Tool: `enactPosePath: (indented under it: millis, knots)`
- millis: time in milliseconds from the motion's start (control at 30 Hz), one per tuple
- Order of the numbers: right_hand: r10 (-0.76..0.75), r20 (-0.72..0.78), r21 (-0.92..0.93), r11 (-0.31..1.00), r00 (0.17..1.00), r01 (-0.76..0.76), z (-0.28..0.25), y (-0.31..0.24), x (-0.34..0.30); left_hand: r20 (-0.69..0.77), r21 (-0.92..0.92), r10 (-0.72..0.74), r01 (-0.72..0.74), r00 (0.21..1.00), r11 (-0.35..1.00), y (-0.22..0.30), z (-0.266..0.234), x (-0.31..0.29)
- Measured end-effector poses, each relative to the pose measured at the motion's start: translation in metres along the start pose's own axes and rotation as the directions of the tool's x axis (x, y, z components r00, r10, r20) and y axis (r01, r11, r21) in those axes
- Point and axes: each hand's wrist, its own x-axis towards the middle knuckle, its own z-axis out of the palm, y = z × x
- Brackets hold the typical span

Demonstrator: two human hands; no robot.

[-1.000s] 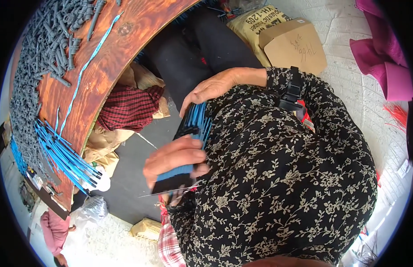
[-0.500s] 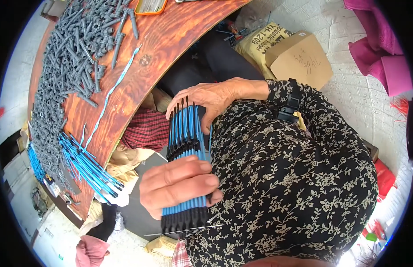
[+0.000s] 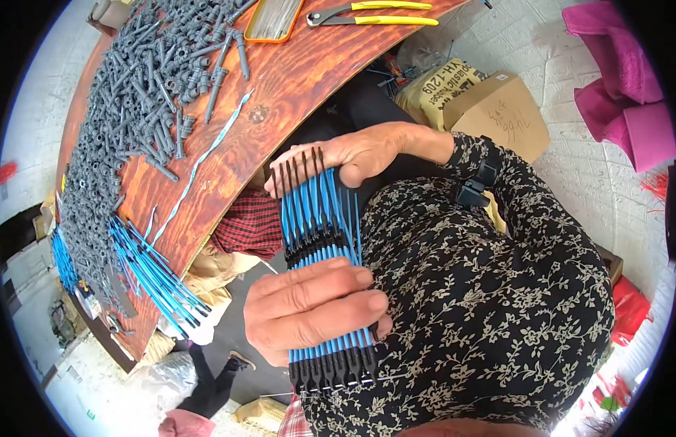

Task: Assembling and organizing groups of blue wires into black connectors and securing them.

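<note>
A flat row of thin blue rods (image 3: 309, 202) with black ends stands upright in front of my body. My left hand (image 3: 316, 309) is closed around its lower part, fingers wrapped over the front and thumb on the side nearest my body. A thin metal wire (image 3: 392, 378) runs crosswise at the black lower ends. My right hand (image 3: 316, 160) is at the top, its fingers stretched out behind the dark upper tips. Its thumb stands out next to the row, apart from the fingers. Some rods on the body side hang a little loose from the others.
The wooden table (image 3: 228, 171) bears a heap of grey plastic pieces (image 3: 126, 109), loose blue rods (image 3: 159, 277), a blue-white strip (image 3: 206, 153), an orange-rimmed tray (image 3: 248, 36) and yellow-handled pliers (image 3: 374, 13). A cardboard box (image 3: 498, 116) and yellowish sack (image 3: 440, 87) are beyond my right arm.
The view has shifted, so table things sit further right and the pliers show fully. My right thumb has moved away from the row of rods; my left hand keeps its grip.
</note>
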Motion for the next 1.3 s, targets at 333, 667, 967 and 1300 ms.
enactPosePath:
  millis: [333,667,967,1300]
  knots:
    - [0.138,0.006,-0.062,0.989,0.990,-0.137,-0.017,0.008,0.017,-0.136,0.073,0.038,-0.028,0.990,0.997,-0.053,0.019,-0.009]
    - [0.331,-0.089,0.137,0.938,0.939,-0.318,-0.002,0.040,0.000,-0.249,-0.162,-0.207,0.170,0.946,0.972,-0.052,0.033,-0.020]
    - [0.635,0.066,0.532,0.630,0.770,-0.566,0.057,0.033,-0.041,-0.077,-0.330,-0.332,0.290,0.940,0.898,-0.049,0.053,-0.045]
    - [0.759,0.118,0.776,0.331,0.640,-0.536,0.086,-0.005,-0.046,0.276,-0.520,-0.323,0.424,0.905,0.742,-0.051,0.074,-0.051]
